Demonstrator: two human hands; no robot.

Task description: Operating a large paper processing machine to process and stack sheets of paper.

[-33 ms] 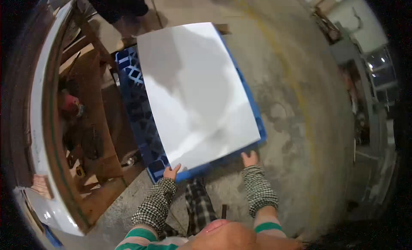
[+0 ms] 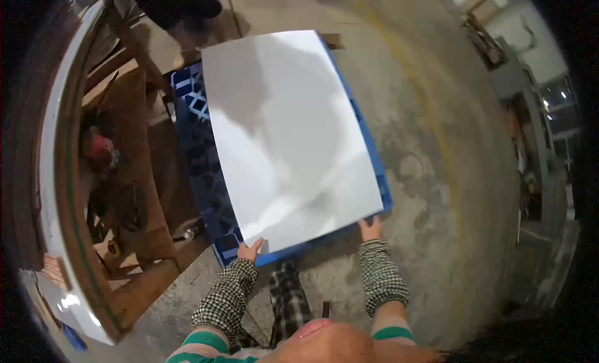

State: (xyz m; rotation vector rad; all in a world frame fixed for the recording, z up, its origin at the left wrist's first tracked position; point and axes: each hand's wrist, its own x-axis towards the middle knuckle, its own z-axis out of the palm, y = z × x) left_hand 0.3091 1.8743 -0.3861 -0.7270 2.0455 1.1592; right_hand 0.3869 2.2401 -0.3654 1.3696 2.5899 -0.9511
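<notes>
Clock positions are read from the middle of the white sheet, twelve being the side farthest from the person. The concrete floor (image 2: 424, 288) is the largest surface, marked at three o'clock by a worn yellow line (image 2: 440, 135). A wooden counter (image 2: 53, 194) with a white border stands at nine o'clock, its form bent by the lens. Just beside it lies a blue lattice pallet (image 2: 201, 169), exposed as a broad strip at nine o'clock and a narrow one at three. The white sheet (image 2: 293, 138) lies flat over the pallet and covers most of it; grey shadows cross its face. At six o'clock a plaid trouser leg (image 2: 289, 294) stands close to the pallet's near edge. Checked sleeves (image 2: 384, 272) cover both forearms. The left hand (image 2: 249, 249), at seven o'clock, has its thumb over the sheet's near corner; whether its fingers close beneath cannot be told. The right hand (image 2: 370, 229), at five o'clock, meets the near edge by the other corner, thumb apart from the fingers; its grip likewise cannot be told. Within the counter's frame are a red object (image 2: 102, 148) at nine o'clock and a smaller yellow-and-black object (image 2: 113, 246) at eight.
</notes>
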